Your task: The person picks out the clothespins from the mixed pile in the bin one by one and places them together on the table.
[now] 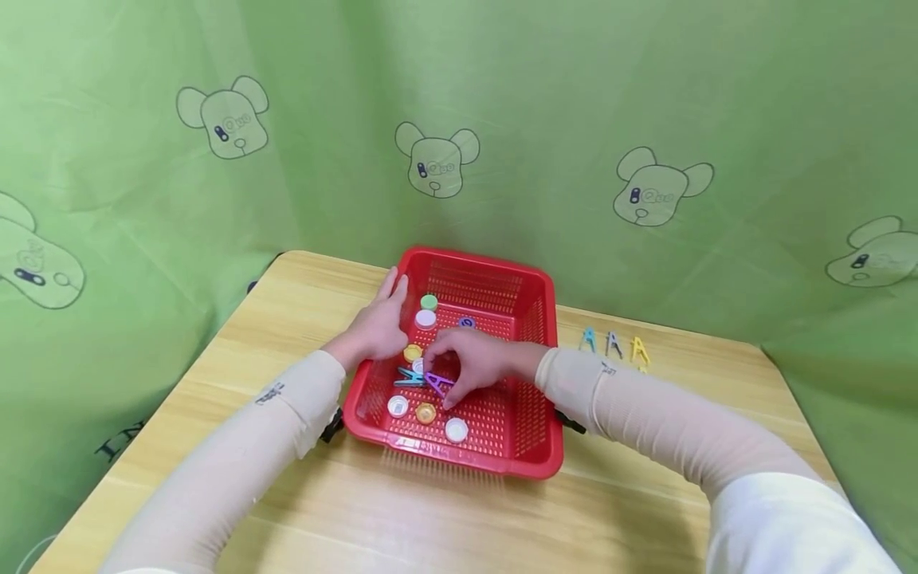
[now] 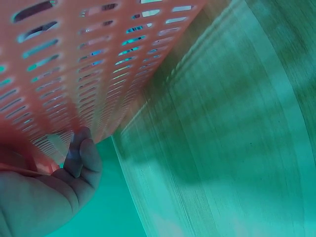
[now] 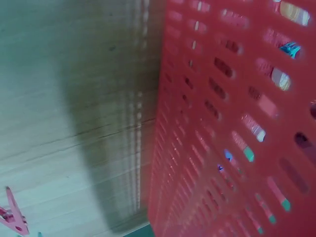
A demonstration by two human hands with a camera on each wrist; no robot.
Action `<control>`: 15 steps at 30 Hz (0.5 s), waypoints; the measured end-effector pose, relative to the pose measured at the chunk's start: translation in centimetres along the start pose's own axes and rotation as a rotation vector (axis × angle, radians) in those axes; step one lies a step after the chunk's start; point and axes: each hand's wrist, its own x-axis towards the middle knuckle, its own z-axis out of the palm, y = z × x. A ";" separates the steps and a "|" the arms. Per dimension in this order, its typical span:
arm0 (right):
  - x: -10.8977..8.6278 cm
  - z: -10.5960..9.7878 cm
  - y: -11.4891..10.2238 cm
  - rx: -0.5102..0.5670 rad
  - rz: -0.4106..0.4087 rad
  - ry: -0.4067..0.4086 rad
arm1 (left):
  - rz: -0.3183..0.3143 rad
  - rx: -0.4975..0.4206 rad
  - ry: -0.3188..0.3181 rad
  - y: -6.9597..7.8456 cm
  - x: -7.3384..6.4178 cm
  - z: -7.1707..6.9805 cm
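Note:
A red plastic basket (image 1: 534, 470) with slotted walls stands on the table. At its left rim, my left hand (image 1: 376, 327) grips the edge; in the left wrist view its fingers (image 2: 89, 155) are curled against the outer side. My right hand (image 1: 476, 359) reaches inside, thumb and index finger bent around a purple clothespin (image 1: 436, 384). Just left of that lies a teal clothespin (image 1: 410, 377). Around them on the basket floor are a yellow cap (image 1: 412, 353), an orange cap (image 1: 425, 413) and several white caps (image 1: 456, 430). The right wrist view hides the right hand's fingertips behind the wall.
Farther back in the basket are a green cap (image 1: 429, 302), another white cap (image 1: 425, 319) and a blue ring-like piece (image 1: 467, 322). On the table to the right lie a blue clothespin (image 1: 588, 340), a grey-blue clothespin (image 1: 613, 344) and a yellow clothespin (image 1: 640, 349). A green curtain (image 1: 545, 104) hangs behind.

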 end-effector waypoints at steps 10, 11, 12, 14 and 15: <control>-1.1 -0.6 -0.2 0.039 0.086 0.084 | -0.015 -0.023 -0.006 0.6 -0.3 -0.2; -1.2 -0.7 -0.3 0.044 0.084 0.093 | -0.015 -0.024 -0.007 0.6 -0.3 -0.2; -1.3 -0.8 -0.3 0.050 0.092 0.101 | -0.017 -0.028 -0.009 0.5 -0.3 -0.1; -1.5 -1.1 -0.5 0.068 0.094 0.122 | -0.022 -0.038 -0.013 0.4 -0.3 -0.1; -1.7 -1.3 -0.6 0.072 0.096 0.134 | -0.022 -0.042 -0.015 0.3 -0.3 0.0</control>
